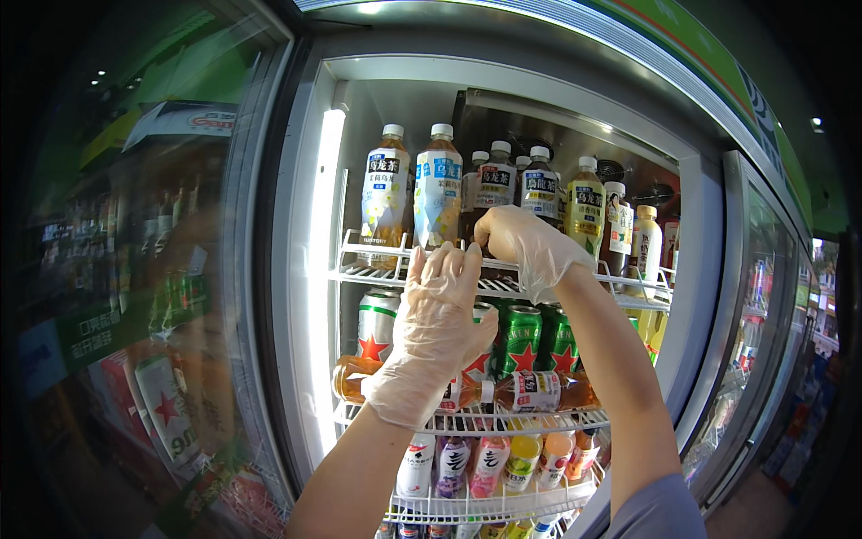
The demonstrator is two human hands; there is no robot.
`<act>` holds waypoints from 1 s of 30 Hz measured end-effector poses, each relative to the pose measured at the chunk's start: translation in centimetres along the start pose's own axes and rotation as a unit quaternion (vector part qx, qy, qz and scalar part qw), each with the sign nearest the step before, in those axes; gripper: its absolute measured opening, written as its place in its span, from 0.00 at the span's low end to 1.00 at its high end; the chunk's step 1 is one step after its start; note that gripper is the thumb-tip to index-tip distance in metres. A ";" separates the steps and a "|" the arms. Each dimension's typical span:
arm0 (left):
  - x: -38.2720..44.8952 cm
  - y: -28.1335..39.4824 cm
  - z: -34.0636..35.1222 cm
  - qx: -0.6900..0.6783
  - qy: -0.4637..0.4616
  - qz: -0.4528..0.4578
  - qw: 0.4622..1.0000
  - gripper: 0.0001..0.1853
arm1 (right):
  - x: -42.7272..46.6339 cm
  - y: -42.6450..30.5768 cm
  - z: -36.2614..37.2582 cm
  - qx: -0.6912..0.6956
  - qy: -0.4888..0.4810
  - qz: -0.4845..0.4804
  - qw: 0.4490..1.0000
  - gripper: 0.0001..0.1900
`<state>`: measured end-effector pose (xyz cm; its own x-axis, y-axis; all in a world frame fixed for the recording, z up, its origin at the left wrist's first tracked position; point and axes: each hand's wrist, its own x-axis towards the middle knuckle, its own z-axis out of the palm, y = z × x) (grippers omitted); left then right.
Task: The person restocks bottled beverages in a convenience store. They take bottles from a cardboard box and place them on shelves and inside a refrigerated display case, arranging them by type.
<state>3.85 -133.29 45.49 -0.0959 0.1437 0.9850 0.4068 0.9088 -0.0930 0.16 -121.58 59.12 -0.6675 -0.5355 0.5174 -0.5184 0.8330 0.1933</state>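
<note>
Both my hands wear thin translucent gloves inside a lit drinks fridge. My left hand [441, 330] rests with its fingertips at the front rail of the white wire shelf [363, 273], palm away from me. My right hand [522, 246] is bent over the same rail, its fingers curled down behind it; whether they hold anything is hidden. Just left of them stand a blue-labelled tea bottle [438, 185] and a white-labelled tea bottle [385, 195]. Dark tea bottles [497, 175] stand behind my right hand, and a yellow-green tea bottle [586, 202] to its right.
On the shelf below, green beer cans [522, 340] stand behind tea bottles lying sideways [528, 392]. Colourful drink bottles [489, 465] fill a lower shelf. An open glass door [168, 303] is at the left, and the fridge frame [714, 269] borders the right.
</note>
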 end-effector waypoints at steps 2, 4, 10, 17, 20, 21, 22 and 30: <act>0.2 0.1 -0.1 0.000 0.001 -0.002 1.000 0.41 | 0.3 0.4 0.1 -0.003 0.022 -0.016 1.000 0.14; 0.1 0.0 0.2 -0.001 0.010 0.004 1.000 0.41 | 0.6 1.1 0.6 0.009 0.027 -0.029 0.999 0.12; 0.1 0.0 0.1 0.003 0.010 0.000 1.000 0.39 | 2.1 2.0 1.4 0.000 0.006 -0.031 1.000 0.21; 0.0 0.0 0.7 -0.002 0.023 0.006 1.000 0.39 | 5.2 3.5 3.1 -0.065 -0.030 -0.021 0.997 0.18; 0.1 -0.1 0.3 0.004 0.017 0.008 1.000 0.39 | 4.6 2.6 2.8 -0.108 -0.037 -0.027 0.993 0.15; 0.1 -0.2 0.2 0.007 0.014 0.010 1.000 0.39 | 4.5 2.2 2.4 -0.181 -0.064 -0.061 0.980 0.15; 0.1 -0.3 0.2 0.010 0.012 0.012 1.000 0.40 | 4.3 2.2 2.4 -0.146 -0.054 -0.047 0.987 0.16; -1.2 -1.1 -1.0 0.007 -0.005 0.030 1.000 0.39 | -8.1 0.6 2.8 0.433 0.177 -0.182 0.865 0.09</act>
<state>4.43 -134.88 44.54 -0.0814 0.2028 0.9758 0.3992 0.9038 -0.1546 3.75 -117.17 52.66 -0.2493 -0.5363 0.8064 -0.9682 0.1194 -0.2199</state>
